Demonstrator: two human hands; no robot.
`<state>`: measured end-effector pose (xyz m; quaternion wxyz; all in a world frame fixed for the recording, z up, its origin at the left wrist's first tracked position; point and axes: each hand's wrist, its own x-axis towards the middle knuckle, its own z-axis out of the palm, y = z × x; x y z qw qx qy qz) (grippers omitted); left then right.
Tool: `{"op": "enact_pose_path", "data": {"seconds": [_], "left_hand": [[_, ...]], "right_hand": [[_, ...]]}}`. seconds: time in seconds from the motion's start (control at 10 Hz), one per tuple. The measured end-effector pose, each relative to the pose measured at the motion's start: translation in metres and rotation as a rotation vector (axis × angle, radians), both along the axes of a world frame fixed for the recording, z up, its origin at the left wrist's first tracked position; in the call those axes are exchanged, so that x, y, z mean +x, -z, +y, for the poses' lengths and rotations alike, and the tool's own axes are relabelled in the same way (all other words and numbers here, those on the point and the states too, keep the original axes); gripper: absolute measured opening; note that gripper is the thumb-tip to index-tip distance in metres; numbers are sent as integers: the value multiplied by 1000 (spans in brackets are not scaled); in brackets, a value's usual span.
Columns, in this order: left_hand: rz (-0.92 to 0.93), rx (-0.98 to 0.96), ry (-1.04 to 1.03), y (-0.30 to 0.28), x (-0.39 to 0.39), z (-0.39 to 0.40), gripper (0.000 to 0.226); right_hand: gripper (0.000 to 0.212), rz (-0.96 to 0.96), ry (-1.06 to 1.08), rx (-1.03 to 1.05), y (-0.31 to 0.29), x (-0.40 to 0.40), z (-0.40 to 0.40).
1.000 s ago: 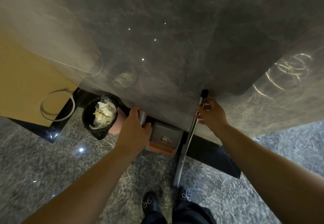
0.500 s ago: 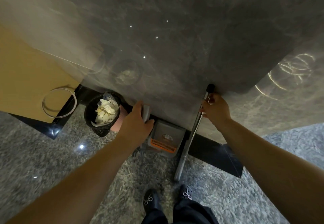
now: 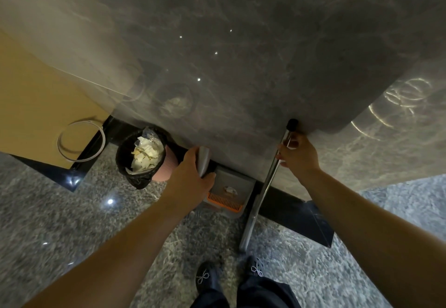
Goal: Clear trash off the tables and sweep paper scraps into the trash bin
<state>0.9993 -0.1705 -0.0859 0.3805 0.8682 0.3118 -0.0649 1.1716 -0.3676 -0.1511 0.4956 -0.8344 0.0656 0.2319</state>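
Head cam: left hand (image 3: 190, 177) grips the dustpan (image 3: 229, 189) handle, right hand (image 3: 298, 154) grips the broom pole (image 3: 263, 194). Trash bin (image 3: 141, 157) sits just left of the left hand, so that hand's nearer for dumping, I'd say.

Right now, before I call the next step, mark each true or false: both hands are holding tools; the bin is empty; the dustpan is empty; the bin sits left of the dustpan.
1. Both hands hold tools. True: the left hand grips the dustpan handle, the right hand the broom pole.
2. The trash bin is empty. False: paper scraps fill it.
3. The dustpan is empty. False: a scrap lies in it.
4. The bin sits left of the dustpan. True.
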Motion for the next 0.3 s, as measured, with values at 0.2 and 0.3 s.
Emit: {"op": "enact_pose_path", "data": {"seconds": [0.2, 0.3], "left_hand": [[-32, -4, -8, -2, -2, -1, 68], [-53, -15, -31, -7, -3, -3, 68]], "right_hand": [[64, 10, 14, -6, -2, -11, -12], [74, -17, 39, -71, -10, -24, -17]]}}
